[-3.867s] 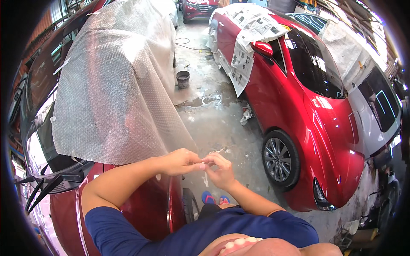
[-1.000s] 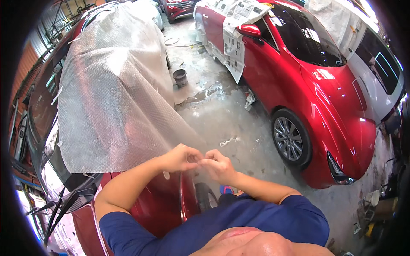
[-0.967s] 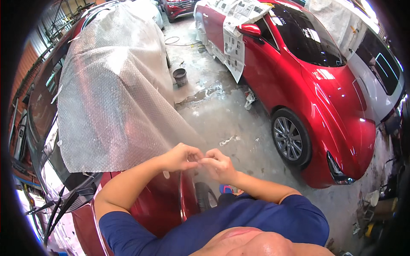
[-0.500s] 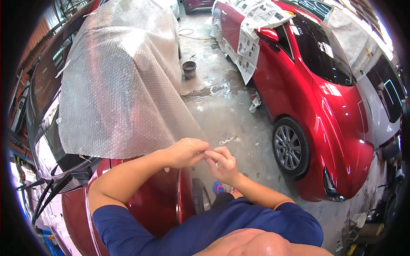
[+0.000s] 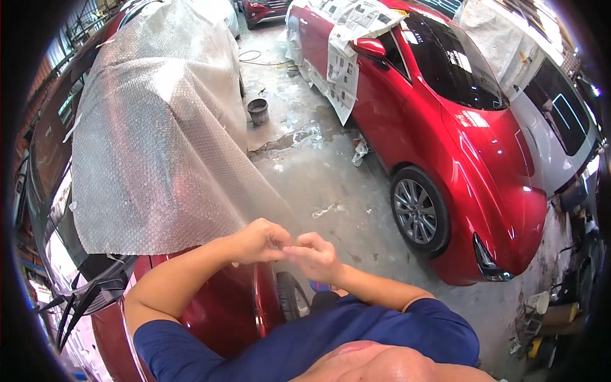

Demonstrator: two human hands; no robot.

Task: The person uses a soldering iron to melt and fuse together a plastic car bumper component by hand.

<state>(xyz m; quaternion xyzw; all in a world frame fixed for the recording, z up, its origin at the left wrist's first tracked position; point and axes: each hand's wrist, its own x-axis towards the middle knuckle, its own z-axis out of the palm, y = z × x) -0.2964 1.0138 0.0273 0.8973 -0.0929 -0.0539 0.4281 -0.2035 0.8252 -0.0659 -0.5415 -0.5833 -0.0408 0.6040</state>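
Note:
My left hand (image 5: pixel 261 242) and my right hand (image 5: pixel 316 258) meet at the fingertips in front of my chest. Both are closed in a pinch, and whatever is between the fingers, if anything, is too small to make out. Just beyond and to the left, bubble wrap (image 5: pixel 159 153) drapes over a dark red car. The bare red panel (image 5: pixel 219 305) of that car lies under my left forearm, with its tyre (image 5: pixel 291 296) showing below my hands.
Across the concrete floor (image 5: pixel 318 184) stands a bright red car (image 5: pixel 439 146) partly masked with newspaper (image 5: pixel 342 76). A black bucket (image 5: pixel 258 111) and a loose hose (image 5: pixel 258 58) are on the floor between the cars. Crumpled paper (image 5: pixel 361 151) lies near the front wheel (image 5: pixel 418 210).
The view has shifted, so the cars and bucket appear further left. My hands stay together at the fingertips, and the left fingers have opened up slightly from a tighter curl.

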